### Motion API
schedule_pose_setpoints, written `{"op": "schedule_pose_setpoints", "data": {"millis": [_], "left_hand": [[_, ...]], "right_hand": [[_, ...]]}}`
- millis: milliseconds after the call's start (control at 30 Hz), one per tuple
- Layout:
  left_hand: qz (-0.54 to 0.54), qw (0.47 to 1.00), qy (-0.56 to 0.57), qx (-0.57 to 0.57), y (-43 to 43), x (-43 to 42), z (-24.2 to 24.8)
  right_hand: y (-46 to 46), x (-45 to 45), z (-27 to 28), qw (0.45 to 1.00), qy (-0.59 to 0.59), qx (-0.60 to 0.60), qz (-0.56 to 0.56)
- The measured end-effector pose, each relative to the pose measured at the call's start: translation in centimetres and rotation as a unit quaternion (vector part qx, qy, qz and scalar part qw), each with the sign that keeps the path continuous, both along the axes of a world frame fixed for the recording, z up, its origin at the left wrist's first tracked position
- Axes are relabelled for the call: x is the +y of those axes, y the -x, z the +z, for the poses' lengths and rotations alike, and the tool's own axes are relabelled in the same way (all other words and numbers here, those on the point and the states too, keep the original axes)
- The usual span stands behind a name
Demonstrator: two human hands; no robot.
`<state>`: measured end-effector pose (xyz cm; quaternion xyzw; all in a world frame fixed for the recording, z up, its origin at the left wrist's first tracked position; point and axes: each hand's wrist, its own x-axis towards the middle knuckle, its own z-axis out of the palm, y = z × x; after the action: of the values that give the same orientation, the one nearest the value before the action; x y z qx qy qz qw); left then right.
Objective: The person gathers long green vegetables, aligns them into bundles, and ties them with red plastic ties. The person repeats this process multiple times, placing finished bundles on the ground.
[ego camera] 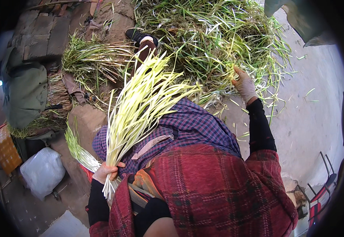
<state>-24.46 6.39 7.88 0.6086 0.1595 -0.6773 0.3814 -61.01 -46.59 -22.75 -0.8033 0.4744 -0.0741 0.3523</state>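
Observation:
My left hand point(106, 171), in a pale thin glove, grips a bunch of blanched yellow chives point(142, 103) near its white cut ends. The long yellow leaves fan out across the blue checked apron point(195, 124) over my lap. My right hand point(244, 84), gloved too, is held out at the near right edge of a large heap of green and yellow leaf litter point(207, 38). Its thumb and fingers are apart, and I see no bunch in them. Just left of my left hand lies another bunch of chives point(81, 148), green at the tips and white at the stems.
A stack of untrimmed chives point(100, 57) with brownish stems lies at the far left. A green cloth point(25, 89) covers more stalks beside it. At left stand a white plastic bag point(43, 171) and an orange box point(7, 148). A metal-framed chair point(320, 192) stands at right.

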Motion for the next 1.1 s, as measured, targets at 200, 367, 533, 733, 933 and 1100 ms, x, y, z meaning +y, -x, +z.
{"op": "schedule_pose_setpoints", "data": {"millis": [200, 367, 533, 733, 933, 1100], "left_hand": [[0.006, 1.000, -0.001, -0.006, -0.1, 1.9, -0.4], [-0.014, 0.998, 0.001, -0.057, 0.6, 2.6, -0.4], [-0.027, 0.997, -0.008, -0.073, 1.5, 2.3, -0.4], [0.019, 0.995, -0.017, -0.093, 2.2, 1.9, -0.2], [0.028, 0.997, -0.039, -0.068, 2.5, 1.4, 0.1], [0.003, 0.994, -0.042, -0.099, 3.0, 1.2, -0.1]], "right_hand": [[-2.0, -2.0, 4.6, 0.995, -0.082, 0.050, -0.037], [-6.5, -1.0, 7.7, 0.967, -0.182, -0.180, 0.009], [-10.7, -0.8, 11.7, 0.941, -0.245, -0.205, 0.115], [-14.3, 2.4, 13.5, 0.874, -0.154, -0.321, 0.330], [-15.5, 5.9, 12.6, 0.901, -0.057, -0.238, 0.357], [-13.7, 5.9, 10.0, 0.937, -0.076, -0.237, 0.245]]}}
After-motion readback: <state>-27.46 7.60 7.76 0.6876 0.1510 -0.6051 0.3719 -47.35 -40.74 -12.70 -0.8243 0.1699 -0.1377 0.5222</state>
